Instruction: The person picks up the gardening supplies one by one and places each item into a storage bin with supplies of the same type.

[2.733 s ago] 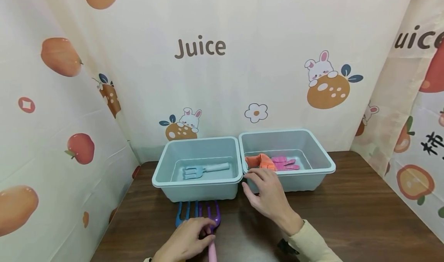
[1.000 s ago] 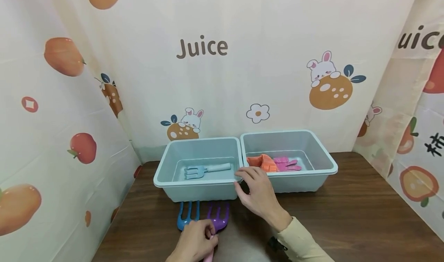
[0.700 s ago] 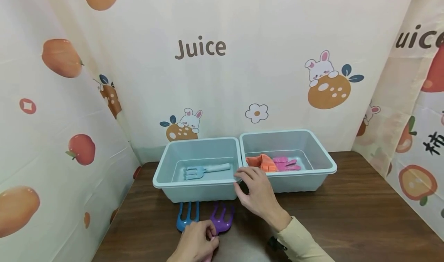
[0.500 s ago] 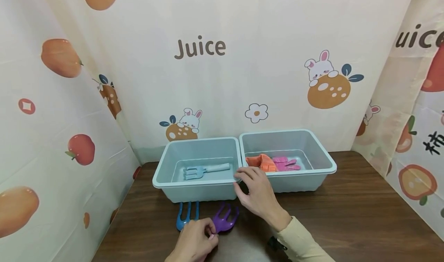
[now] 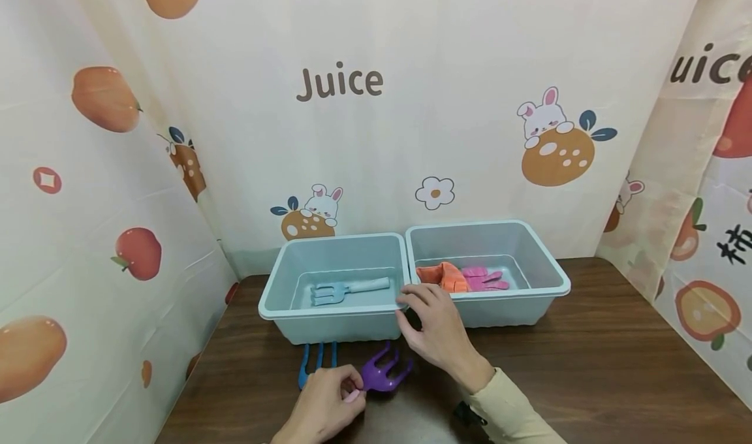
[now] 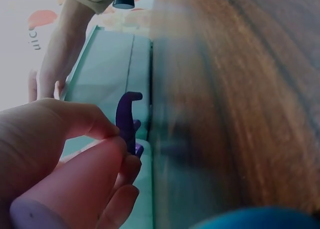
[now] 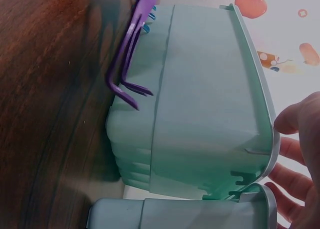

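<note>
My left hand (image 5: 323,401) grips the pink handle of a purple-headed hand rake (image 5: 380,372), with the thumb and fingers close to the head. In the left wrist view the handle (image 6: 75,184) points back toward the camera. The rake is off the table, its tines beside the front of the left blue bin (image 5: 337,326). A blue hand rake (image 5: 303,372) lies partly hidden behind my left hand. My right hand (image 5: 437,330) holds the left bin's front right corner, thumb outside the rim (image 7: 274,124) and fingers over it.
Inside the left bin lies a light blue hand rake (image 5: 346,290). The right bin (image 5: 505,310) stands against it, containing an orange cloth item (image 5: 443,276) and a pink glove (image 5: 483,279). Both bins stand on a dark wooden table (image 5: 605,365) before a printed curtain (image 5: 487,72).
My right hand has shifted left from between the bins onto the left bin's corner. My left hand has moved the purple rake head rightward, away from the blue rake, and turned it.
</note>
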`<state>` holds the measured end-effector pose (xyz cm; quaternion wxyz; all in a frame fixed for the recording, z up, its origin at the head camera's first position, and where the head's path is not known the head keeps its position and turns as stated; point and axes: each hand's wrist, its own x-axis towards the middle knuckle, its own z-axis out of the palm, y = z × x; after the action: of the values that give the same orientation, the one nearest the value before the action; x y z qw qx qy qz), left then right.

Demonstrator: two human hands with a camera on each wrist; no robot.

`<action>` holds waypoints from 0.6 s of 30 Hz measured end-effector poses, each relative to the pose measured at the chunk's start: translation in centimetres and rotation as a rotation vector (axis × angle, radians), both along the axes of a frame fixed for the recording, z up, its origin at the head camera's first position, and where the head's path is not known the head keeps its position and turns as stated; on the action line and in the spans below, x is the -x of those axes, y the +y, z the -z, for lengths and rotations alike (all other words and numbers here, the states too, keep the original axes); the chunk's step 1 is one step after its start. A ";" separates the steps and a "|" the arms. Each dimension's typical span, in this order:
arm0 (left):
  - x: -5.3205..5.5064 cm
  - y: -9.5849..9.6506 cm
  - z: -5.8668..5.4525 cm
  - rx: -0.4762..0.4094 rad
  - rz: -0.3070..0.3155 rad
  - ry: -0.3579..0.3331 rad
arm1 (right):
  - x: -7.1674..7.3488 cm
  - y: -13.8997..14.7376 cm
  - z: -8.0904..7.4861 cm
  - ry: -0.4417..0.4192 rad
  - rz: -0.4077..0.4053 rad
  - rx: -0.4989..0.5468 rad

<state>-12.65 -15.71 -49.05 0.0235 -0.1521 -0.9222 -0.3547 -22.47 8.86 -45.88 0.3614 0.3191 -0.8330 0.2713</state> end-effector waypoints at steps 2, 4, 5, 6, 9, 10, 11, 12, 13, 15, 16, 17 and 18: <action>0.0 -0.1 -0.1 -0.009 0.004 0.013 | 0.0 0.0 0.0 0.000 -0.002 -0.004; 0.0 -0.2 -0.1 -0.020 0.015 0.019 | 0.0 0.0 0.0 -0.006 0.000 -0.007; 0.0 -0.2 -0.2 -0.027 0.023 0.018 | 0.0 0.0 0.0 -0.009 0.001 -0.009; 0.0 -0.3 -0.2 -0.034 0.030 0.014 | 0.0 0.0 0.0 -0.007 -0.001 -0.010; 0.1 -0.3 -0.2 -0.045 0.053 0.015 | 0.0 0.0 0.0 -0.013 -0.002 -0.012; 0.1 -0.4 -0.3 -0.045 0.058 0.020 | 0.0 0.0 -0.1 -0.014 -0.005 -0.012; 0.1 -0.4 -0.3 -0.043 0.064 0.027 | 0.0 0.0 -0.1 -0.011 -0.007 -0.011; 0.1 -0.4 -0.3 -0.042 0.070 0.035 | 0.0 0.0 -0.1 -0.006 -0.010 -0.009; 0.1 -0.4 -0.4 -0.041 0.076 0.048 | 0.0 0.0 -0.1 -0.010 -0.009 -0.008; 0.1 -0.5 -0.4 -0.040 0.085 0.072 | 0.0 0.0 0.0 -0.004 -0.010 -0.006; 0.1 -0.5 -0.5 -0.042 0.089 0.081 | 0.0 0.0 0.0 0.000 -0.011 -0.004; 0.1 -0.5 -0.5 -0.046 0.094 0.085 | 0.0 0.0 0.0 0.005 -0.011 -0.003; 0.1 -0.5 -0.6 -0.051 0.100 0.088 | 0.0 0.0 0.0 0.008 -0.011 -0.002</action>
<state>-12.72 -16.26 -48.48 0.0504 -0.2127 -0.9022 -0.3718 -22.45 8.88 -45.93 0.3628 0.3251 -0.8301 0.2712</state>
